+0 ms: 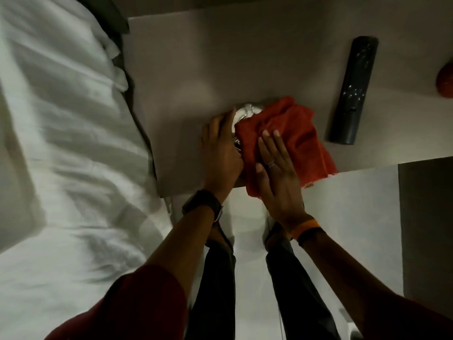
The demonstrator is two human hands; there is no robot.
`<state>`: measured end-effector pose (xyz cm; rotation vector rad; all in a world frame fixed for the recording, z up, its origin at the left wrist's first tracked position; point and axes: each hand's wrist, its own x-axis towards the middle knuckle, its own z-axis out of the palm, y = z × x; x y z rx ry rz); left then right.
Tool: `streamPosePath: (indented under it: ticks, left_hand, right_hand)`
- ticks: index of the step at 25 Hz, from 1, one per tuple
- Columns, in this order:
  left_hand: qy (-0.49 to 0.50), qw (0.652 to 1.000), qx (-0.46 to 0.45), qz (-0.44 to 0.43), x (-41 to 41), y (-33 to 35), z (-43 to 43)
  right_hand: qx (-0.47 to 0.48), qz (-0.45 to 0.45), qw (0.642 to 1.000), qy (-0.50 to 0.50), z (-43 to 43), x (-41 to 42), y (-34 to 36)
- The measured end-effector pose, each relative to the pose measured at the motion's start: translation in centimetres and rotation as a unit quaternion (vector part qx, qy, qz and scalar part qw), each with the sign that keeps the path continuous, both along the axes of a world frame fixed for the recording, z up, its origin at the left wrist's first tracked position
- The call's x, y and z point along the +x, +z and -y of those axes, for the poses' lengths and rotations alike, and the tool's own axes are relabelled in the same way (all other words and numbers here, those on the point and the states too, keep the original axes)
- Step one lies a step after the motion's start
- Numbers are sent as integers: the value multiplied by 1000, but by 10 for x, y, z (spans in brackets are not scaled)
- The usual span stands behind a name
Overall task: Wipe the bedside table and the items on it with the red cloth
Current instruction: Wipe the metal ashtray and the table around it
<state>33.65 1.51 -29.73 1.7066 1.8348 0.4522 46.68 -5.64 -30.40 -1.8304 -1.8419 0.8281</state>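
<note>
The left hand (220,146) is wrapped around a small, shiny, round item (245,114) with a pale top, possibly a little clock or a lidded dish, though too much of it is hidden to say; the fingers are curled against its side and closed on it. The right hand (274,165) lies flat, fingers together and stretched out, pressing the red cloth (294,133) down over the right part of that item, so it pins the cloth rather than grips it. All this sits near the front edge of the tabletop (186,69), and a corner of the cloth hangs over that edge. A black remote control (353,92) lies just to the right of the cloth, apart from it, and an orange-red round thing (445,82) shows only partly at the right border. The bed (61,143) with white sheets runs along the left. The main risk seems to be the item's closeness to the edge: a firm wipe toward the body could push it off if the left hand's hold loosens. A wide sweep to the right could also catch the remote and drag it along the tabletop.
</note>
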Motion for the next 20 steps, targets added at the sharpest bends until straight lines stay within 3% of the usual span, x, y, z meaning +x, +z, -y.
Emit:
streamPosePath:
  ticks: [2,4,7,10,12,17,20]
  left_hand:
    - [1,998,-6,-67,4,1,11]
    - [-25,997,-8,-76,-5,3,20]
    - [-92,995,-25,14,-34,4,0]
    - [-229,964,-106,89,-44,9,-42]
    - [-278,950,-95,102,-41,9,-54]
    - [-222,958,-108,147,-41,1,-47]
    - [-219,960,-104,140,-39,-2,-40]
  right_hand:
    - [-18,-36,999,-33,-12,8,1]
    - [-26,-79,995,-57,-27,18,1]
    - [-27,-94,995,-22,-45,34,5]
    - [-23,-28,998,53,-52,43,8]
    - [-10,12,997,78,-54,44,6]
    - [-18,24,998,-49,-47,3,-1]
    - [8,107,994,12,-8,-12,-2]
